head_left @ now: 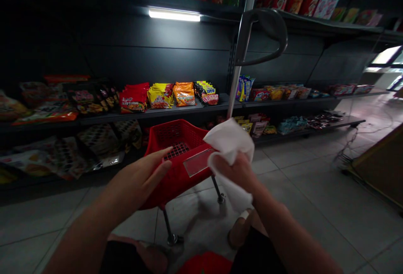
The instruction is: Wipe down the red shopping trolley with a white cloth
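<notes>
A red wheeled shopping basket (176, 139) stands on the tiled floor in front of me, its grey pull handle (264, 30) raised high. My left hand (141, 177) reaches toward the basket's near rim with the fingers stretched out and holding nothing. My right hand (234, 169) is closed round a white cloth (229, 144), held at the basket's right corner. The cloth hangs down below the hand as well. The basket's inside looks bare as far as I can see.
Dark shelves (163, 110) run along the wall behind the basket, stocked with packets of instant noodles (159, 95) and snacks. My knees and a sandalled foot (239, 230) show below. A wooden object (380, 167) stands at the right.
</notes>
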Available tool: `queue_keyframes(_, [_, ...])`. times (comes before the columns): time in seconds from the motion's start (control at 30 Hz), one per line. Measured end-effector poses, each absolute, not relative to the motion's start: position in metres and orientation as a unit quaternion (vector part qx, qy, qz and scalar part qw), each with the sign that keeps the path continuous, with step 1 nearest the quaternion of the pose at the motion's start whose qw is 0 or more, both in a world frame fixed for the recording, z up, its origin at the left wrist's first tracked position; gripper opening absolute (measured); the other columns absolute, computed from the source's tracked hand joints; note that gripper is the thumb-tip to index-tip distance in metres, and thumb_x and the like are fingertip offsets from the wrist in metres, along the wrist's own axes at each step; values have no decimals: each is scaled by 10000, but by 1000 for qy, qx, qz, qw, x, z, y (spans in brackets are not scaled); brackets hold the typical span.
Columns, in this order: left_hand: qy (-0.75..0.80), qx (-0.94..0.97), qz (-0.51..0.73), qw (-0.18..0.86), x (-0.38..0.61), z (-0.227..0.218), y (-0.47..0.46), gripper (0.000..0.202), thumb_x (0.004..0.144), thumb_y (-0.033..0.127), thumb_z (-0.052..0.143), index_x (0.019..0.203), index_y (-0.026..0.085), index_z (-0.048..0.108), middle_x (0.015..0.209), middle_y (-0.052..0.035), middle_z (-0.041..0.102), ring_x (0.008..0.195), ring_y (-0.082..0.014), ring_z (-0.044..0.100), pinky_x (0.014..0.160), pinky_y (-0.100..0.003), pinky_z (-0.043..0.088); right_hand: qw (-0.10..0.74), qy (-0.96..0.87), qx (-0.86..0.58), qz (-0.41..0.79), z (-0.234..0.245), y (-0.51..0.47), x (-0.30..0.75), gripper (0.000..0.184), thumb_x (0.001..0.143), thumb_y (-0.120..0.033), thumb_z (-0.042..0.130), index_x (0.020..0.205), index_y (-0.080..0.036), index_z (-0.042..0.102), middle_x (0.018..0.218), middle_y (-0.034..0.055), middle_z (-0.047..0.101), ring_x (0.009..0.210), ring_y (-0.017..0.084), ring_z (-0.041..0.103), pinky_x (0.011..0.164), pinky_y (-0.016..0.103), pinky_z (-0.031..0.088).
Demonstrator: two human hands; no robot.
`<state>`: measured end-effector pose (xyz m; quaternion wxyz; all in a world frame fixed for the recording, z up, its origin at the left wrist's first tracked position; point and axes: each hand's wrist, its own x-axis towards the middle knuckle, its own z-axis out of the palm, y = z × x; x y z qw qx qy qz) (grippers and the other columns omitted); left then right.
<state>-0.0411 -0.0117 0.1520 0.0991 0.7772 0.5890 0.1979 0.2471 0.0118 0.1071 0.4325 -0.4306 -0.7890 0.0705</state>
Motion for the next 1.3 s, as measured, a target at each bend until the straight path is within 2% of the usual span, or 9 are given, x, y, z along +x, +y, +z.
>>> queue_keyframes(0.07, [561,810,157,69,-15,153,-21,665,961,641,298,1507,281,418,1488,-61,534,1270,-271,586,1034,-383,470,353,-830,-430,25,115,24,238,386,972,-448,516,1282,-253,637,1252,65,682,1119,242,632,968,364,481])
queue_keyframes(0.13, [580,807,93,50,0,150,-26,723,942,674,327,1565,309,286,1350,-97,650,1113,-300,681,892,-393,526,259,-854,-450,-25,126,40,242,411,1001,-478,433,1273,-259,648,1206,56,712,1092,224,649,932,326,464])
queue_keyframes(0.23, [600,798,22,48,3,146,-26,773,935,704,303,1592,330,146,1088,-105,758,942,-323,733,764,-391,526,113,-867,-480,-77,142,69,266,604,1008,-573,314,944,-165,754,925,113,757,872,230,687,765,312,438])
queue_keyframes(0.37, [592,804,14,44,3,146,-23,759,948,686,284,1595,324,122,1094,-114,754,971,-328,726,771,-389,513,18,-881,-458,-119,149,90,292,689,997,-603,296,726,-127,715,784,136,726,761,222,667,683,313,361])
queue_keyframes(0.63, [596,801,13,60,-14,149,-33,708,953,644,335,1583,376,156,1101,-76,760,962,-297,732,783,-366,514,269,-851,-434,-122,113,33,274,520,996,-552,362,910,-175,709,912,87,744,824,195,652,740,302,379])
queue_keyframes(0.8, [567,820,30,74,-45,142,-37,741,923,637,430,1576,394,177,1156,-79,748,939,-279,740,768,-330,522,259,-940,-223,-14,120,62,313,377,968,-449,454,777,-193,654,722,39,685,663,152,596,687,279,383])
queue_keyframes(0.93, [550,829,71,69,-54,138,-34,739,899,617,496,1559,379,266,1115,-81,755,896,-263,744,745,-305,524,298,-918,-260,-33,120,53,308,382,964,-371,442,677,-192,618,647,30,635,600,144,558,673,293,378])
queue_keyframes(1.13, [554,829,56,59,-68,142,-28,712,886,618,514,1534,379,340,1012,-59,773,789,-231,736,670,-262,500,290,-909,-294,-51,103,18,288,356,915,-428,564,1200,-240,665,1070,77,737,938,233,672,869,357,439])
queue_keyframes(1.3, [522,846,67,81,-76,149,-25,673,878,574,550,1505,379,403,1063,-54,772,754,-208,730,653,-240,492,479,-815,-313,93,50,50,326,486,892,-617,480,974,-211,734,994,124,726,963,283,670,910,443,499])
